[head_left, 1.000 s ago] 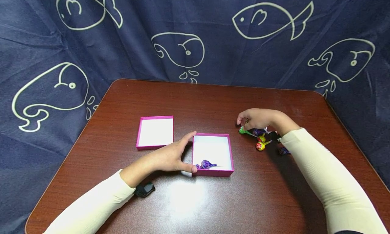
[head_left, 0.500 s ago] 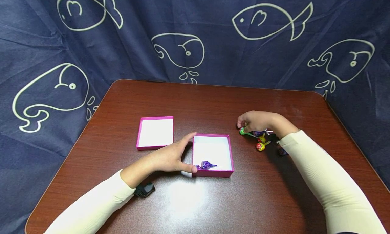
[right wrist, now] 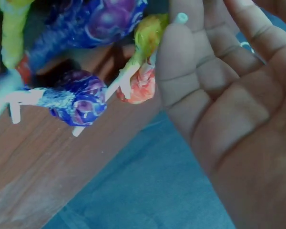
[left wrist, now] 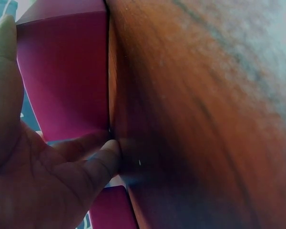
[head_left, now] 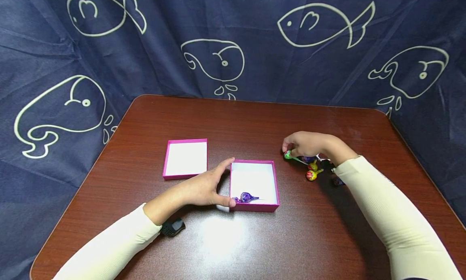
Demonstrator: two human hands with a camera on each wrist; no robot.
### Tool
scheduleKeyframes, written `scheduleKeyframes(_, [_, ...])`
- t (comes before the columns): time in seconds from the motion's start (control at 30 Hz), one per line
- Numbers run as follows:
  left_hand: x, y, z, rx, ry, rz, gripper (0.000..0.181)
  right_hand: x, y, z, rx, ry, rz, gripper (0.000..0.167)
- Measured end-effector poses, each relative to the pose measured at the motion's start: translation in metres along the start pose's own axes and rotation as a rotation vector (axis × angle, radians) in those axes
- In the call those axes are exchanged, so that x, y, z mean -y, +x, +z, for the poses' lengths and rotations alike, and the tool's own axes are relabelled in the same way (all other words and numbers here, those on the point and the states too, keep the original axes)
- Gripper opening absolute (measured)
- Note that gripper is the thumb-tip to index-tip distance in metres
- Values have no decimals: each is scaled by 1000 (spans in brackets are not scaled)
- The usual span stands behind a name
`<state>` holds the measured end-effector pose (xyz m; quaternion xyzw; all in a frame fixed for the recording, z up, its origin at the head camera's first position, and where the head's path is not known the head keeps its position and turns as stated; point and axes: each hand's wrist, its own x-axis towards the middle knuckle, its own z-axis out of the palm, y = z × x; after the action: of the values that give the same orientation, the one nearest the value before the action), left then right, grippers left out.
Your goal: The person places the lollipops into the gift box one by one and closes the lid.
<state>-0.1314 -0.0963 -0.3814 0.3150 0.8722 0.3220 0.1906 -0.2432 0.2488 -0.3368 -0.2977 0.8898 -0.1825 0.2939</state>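
In the head view my left hand (head_left: 204, 187) spans the left side of an open pink box (head_left: 254, 207), thumb at its near corner and a finger at its far corner. Purple-wrapped lollipops (head_left: 246, 197) lie inside along the near wall. The left wrist view shows the thumb and fingers (left wrist: 105, 160) about the box's pink outer wall (left wrist: 66, 71). To the right, my right hand (head_left: 309, 143) pinches a green lollipop (head_left: 287, 154) beside a small pile. In the right wrist view its fingers (right wrist: 178, 71) are near wrapped lollipops (right wrist: 81, 100); their tips are partly hidden.
A second pink-edged tray or lid (head_left: 185, 158) with a white inside lies left of the box. Yellow-red lollipops (head_left: 311, 175) and dark-wrapped ones lie under and beside the right forearm. A black object (head_left: 173, 227) is by the left wrist. A blue curtain (head_left: 255, 81) stands behind the table.
My right hand has shifted slightly left since half a second ago, and the green lollipop has moved a little with it. The left hand and the box have stayed put.
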Motion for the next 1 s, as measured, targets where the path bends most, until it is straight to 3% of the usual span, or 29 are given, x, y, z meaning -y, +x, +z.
scheduleKeyframes(0.67, [0, 0, 0, 0, -7, -1, 116, 27, -9, -9, -83, 41, -50, 11])
scheduleKeyframes(1.0, [-1, 0, 0, -2, 1, 3, 116, 51, -12, -9, -120, 25, -183, 15])
